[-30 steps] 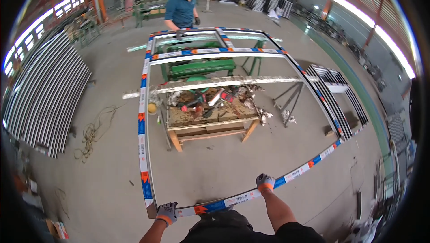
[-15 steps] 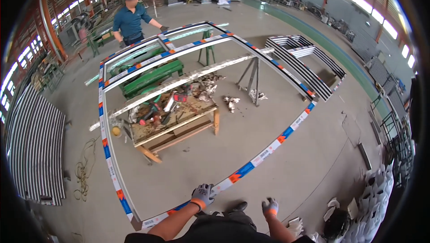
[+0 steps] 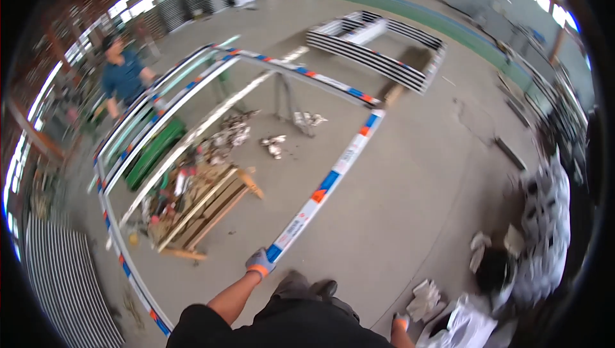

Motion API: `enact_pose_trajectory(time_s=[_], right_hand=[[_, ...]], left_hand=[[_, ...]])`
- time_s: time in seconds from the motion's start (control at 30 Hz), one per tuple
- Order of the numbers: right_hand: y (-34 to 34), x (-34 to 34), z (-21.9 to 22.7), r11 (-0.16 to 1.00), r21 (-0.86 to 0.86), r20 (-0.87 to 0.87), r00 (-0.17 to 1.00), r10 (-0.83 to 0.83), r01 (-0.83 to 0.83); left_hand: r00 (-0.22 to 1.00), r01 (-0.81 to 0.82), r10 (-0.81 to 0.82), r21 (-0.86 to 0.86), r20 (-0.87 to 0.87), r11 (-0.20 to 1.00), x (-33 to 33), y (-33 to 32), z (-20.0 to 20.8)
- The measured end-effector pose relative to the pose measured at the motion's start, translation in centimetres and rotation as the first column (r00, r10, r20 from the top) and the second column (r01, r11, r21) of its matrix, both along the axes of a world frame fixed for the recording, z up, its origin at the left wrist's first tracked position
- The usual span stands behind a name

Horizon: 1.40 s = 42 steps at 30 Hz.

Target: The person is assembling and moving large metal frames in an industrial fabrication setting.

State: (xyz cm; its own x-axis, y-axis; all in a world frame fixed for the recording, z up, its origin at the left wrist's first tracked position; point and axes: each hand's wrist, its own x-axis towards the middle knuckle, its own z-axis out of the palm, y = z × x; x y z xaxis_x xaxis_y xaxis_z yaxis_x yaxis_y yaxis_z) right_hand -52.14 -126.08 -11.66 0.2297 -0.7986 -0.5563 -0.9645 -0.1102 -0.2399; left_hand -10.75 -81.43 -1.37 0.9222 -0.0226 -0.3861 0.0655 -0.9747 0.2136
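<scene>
A large window frame (image 3: 342, 167), wrapped in blue, orange and white film, spans the view on my left and ahead. My left hand (image 3: 260, 262), in a grey glove with an orange cuff, is closed on its near bar. Low at the right, my right hand (image 3: 401, 322), gloved alike, hangs away from the frame beside crumpled white wrapping (image 3: 425, 301); its fingers are too small and blurred to read. At the frame's far side stands a co-worker (image 3: 124, 74) in a blue shirt.
Under the frame stand a wooden bench (image 3: 214, 204) with tools and scraps, a green stand (image 3: 154, 149) and a long white beam (image 3: 211, 124). Striped stacked frames (image 3: 378, 59) lie beyond. White bags (image 3: 544, 232) line the right; striped profiles (image 3: 70, 271) lie left.
My view has swung to the right, so the frame and the bench sit further left. The left hand still holds the frame; the right hand has moved lower, near the white wrapping.
</scene>
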Motion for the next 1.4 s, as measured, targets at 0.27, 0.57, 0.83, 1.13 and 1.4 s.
enact_pose_trajectory(time_s=[0.27, 0.57, 0.83, 1.13, 1.4], right_hand=[[-5.5, 24.1, 0.0, 0.976, 0.116, 0.182, 0.970, 0.164, -0.187], [-21.9, 33.9, -1.5, 0.996, -0.014, 0.122, 0.989, 0.086, -0.085], [-31.8, 29.8, -3.4, 0.995, 0.013, 0.013, 0.995, -0.102, 0.101], [-54.5, 35.6, -10.0, 0.846, 0.322, -0.374, 0.764, 0.526, -0.425], [-88.7, 73.7, 8.2, 0.967, -0.248, 0.359, 0.933, 0.030, 0.064]], left_hand=[[0.994, -0.075, 0.073, -0.022, -0.078, 0.997, 2.0, -0.7, -3.8], [0.989, -0.144, 0.146, -0.157, 0.000, 0.977, 15.6, -10.7, 7.5], [0.977, -0.214, 0.204, -0.298, -0.066, 0.930, 33.7, -29.1, 13.0], [0.976, -0.118, 0.177, -0.370, 0.128, 0.921, 54.2, -56.6, 14.6], [0.945, -0.005, 0.129, -0.384, 0.299, 0.923, 73.1, -76.0, 5.4]])
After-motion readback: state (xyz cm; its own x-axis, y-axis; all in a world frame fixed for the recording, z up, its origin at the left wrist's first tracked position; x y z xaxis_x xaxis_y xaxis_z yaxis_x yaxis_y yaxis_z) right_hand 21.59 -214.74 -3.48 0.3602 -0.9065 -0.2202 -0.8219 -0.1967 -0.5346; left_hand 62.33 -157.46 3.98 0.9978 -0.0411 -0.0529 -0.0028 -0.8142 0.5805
